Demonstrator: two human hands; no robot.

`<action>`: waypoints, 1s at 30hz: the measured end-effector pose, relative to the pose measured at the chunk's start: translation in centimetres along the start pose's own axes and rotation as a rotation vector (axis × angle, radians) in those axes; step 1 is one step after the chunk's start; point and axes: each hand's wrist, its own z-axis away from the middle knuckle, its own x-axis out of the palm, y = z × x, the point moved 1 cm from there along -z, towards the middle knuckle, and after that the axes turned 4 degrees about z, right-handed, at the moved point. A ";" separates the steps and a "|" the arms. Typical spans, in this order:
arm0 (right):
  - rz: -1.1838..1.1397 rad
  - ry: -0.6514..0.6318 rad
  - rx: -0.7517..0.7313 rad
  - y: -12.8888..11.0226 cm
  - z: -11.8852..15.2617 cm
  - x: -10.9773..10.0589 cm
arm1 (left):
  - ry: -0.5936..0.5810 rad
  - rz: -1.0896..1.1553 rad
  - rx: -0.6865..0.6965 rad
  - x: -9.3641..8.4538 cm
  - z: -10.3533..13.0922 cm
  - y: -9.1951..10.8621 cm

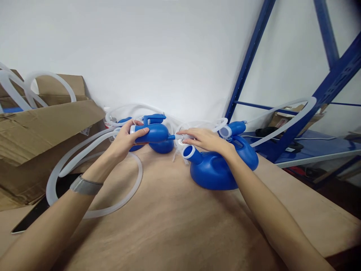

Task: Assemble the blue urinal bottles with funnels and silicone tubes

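Observation:
My left hand is closed around a blue plastic bulb-shaped cup, which has a white rim and a narrow spout pointing right. Just off the spout's tip, my right hand grips a translucent hose between thumb and fingers, with a small wire clip at its end. Whether spout and hose touch is hard to tell. Below my right forearm stands a blue jug with an uncapped, tilted neck. A second blue jug, fitted with a blue head piece, is partly hidden behind it.
Coiled translucent hoses lie on the wooden table. More blue jugs stand behind my left hand. An open cardboard box with hoses is at left, beside a dark flat object. A blue metal rack stands right.

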 end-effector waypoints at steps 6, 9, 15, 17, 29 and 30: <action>0.231 0.205 0.019 -1.2 -0.4 0.2 | 0.027 0.078 0.058 0.7 0.5 0.6; 0.283 0.248 -0.019 -1.7 -0.5 0.3 | 0.036 0.069 0.086 1.0 0.9 1.1; 0.331 0.210 -0.039 -2.6 -0.4 -0.1 | 0.042 -0.016 0.137 0.9 1.4 1.9; 0.350 0.172 -0.022 -2.7 -0.5 -0.1 | 0.057 -0.062 0.151 1.0 1.6 2.2; 0.482 0.121 -0.074 -4.0 -0.5 -0.6 | 0.052 -0.171 0.171 1.3 2.1 3.3; 0.486 0.129 -0.079 -4.1 -0.5 -0.7 | 0.056 -0.192 0.185 1.3 2.1 3.3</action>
